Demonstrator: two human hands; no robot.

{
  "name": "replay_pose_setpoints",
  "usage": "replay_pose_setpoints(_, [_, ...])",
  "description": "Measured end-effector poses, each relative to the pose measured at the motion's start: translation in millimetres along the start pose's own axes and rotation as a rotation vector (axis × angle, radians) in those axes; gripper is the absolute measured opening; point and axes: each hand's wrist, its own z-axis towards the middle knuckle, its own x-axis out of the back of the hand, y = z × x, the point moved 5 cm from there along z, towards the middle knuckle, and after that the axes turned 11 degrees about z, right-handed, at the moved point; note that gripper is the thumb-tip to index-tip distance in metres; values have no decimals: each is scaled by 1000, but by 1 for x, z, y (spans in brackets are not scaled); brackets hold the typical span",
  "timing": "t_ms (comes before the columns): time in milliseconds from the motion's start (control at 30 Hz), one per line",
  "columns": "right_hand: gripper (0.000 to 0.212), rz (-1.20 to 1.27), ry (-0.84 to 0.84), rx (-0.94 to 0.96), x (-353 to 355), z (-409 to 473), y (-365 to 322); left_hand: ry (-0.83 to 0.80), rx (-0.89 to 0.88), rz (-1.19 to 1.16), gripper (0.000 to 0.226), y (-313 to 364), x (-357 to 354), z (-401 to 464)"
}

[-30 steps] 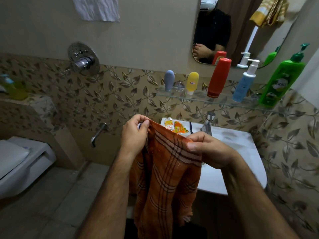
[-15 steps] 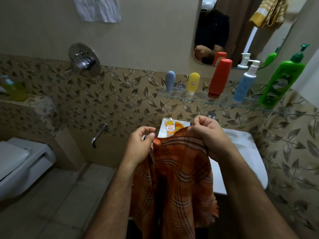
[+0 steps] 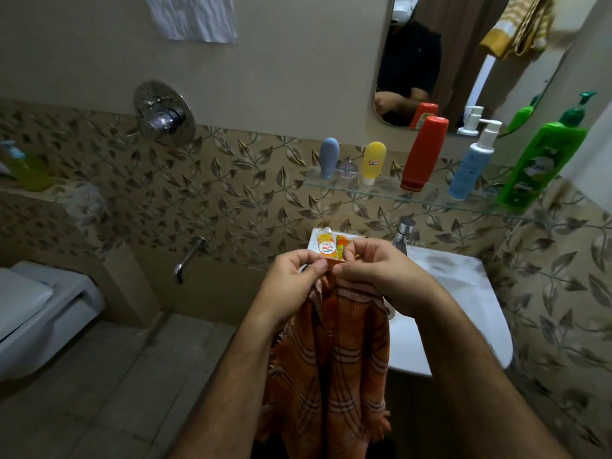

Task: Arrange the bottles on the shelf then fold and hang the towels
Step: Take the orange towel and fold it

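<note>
Head view is showing both hands meeting just in front of the white sink (image 3: 463, 293), each grip pinching the top edge of the orange checked towel (image 3: 334, 359). The left hand (image 3: 291, 283) is curling its fingers round one corner, thumb pressing on the cloth; the right hand (image 3: 377, 273) is pinching the neighbouring corner between thumb and forefinger, the two hands nearly touching. The towel is hanging straight down from both grips, doubled lengthwise, its fringed hem dangling below the sink's front rim.

Behind the hands, small orange sachets (image 3: 328, 248) are lying on the sink's back left corner, and a chrome tap (image 3: 402, 236) is standing at its back edge. Above the sink a glass shelf (image 3: 390, 193) is carrying a row of bottles: a grey tube (image 3: 329, 157), a yellow tube (image 3: 373, 162), a red bottle (image 3: 424, 154), a blue pump bottle (image 3: 470, 167) and a green pump bottle (image 3: 539, 164) at the far end. A mirror (image 3: 463, 44) is hanging above the shelf, reflecting a yellow striped towel (image 3: 516, 24). Left of the sink, a white cloth (image 3: 192, 16) is hanging high on the wall, and a toilet (image 3: 39, 309) is sitting lower down.
</note>
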Motion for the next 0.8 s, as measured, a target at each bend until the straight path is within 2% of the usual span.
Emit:
replay_pose_setpoints(67, [26, -16, 29, -19, 7, -3, 2, 174, -21, 142, 10, -1, 10, 6])
replay_pose_setpoints(133, [27, -13, 75, -16, 13, -7, -1, 271, -46, 254, 9, 2, 17, 7])
replay_pose_setpoints(200, [24, -30, 134, -21, 21, -13, -6, 303, -68, 321, 9, 3, 22, 8])
replay_pose_setpoints(300, [25, -201, 199, -86, 37, -24, -10, 333, -72, 332, 11, 4, 29, 9])
replay_pose_setpoints(400, [28, -283, 142, -161, 47, -31, -12, 349, -64, 331, 9, 6, 31, 11])
replay_pose_setpoints(533, [29, -203, 39, -240, 46, -37, -17, 347, -56, 323, 11, 8, 29, 14])
replay_pose_setpoints(633, [25, -181, -17, -195, 44, -40, -21, 355, -40, 299, 12, 5, 30, 16])
replay_pose_setpoints(733, [30, 56, -14, -109, 43, -38, -25, 334, -17, 280, 12, 0, 29, 19])
replay_pose_setpoints(800, [21, 227, -75, -19, 37, -38, -30, 326, -17, 255, 12, 1, 25, 19])
